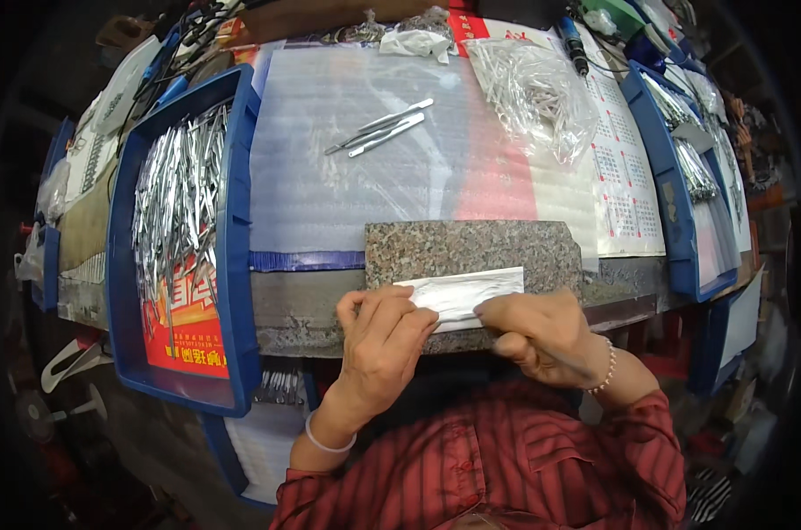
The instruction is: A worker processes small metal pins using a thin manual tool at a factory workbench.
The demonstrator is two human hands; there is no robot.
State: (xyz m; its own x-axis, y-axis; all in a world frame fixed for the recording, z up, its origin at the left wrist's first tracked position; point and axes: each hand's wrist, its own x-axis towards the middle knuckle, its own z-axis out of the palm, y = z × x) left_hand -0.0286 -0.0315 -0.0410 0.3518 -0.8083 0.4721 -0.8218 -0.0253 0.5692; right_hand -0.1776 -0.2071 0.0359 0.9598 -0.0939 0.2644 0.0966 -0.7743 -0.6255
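A flat white strip, paper or cloth with grey smears, lies on a speckled granite slab at the bench's near edge. My left hand holds the strip's left end against the slab with bent fingers. My right hand is closed at its near right edge, fingertips touching the strip. A thin greyish thing shows under that palm, too blurred to name. Beyond the slab, a few silver tweezers lie on the plastic-covered bench mat.
On the left, a blue tray holds many metal tweezers. A clear bag of pale slender pieces lies at the back right. Another blue tray with bundled metal pieces stands on the right, beside a calendar sheet.
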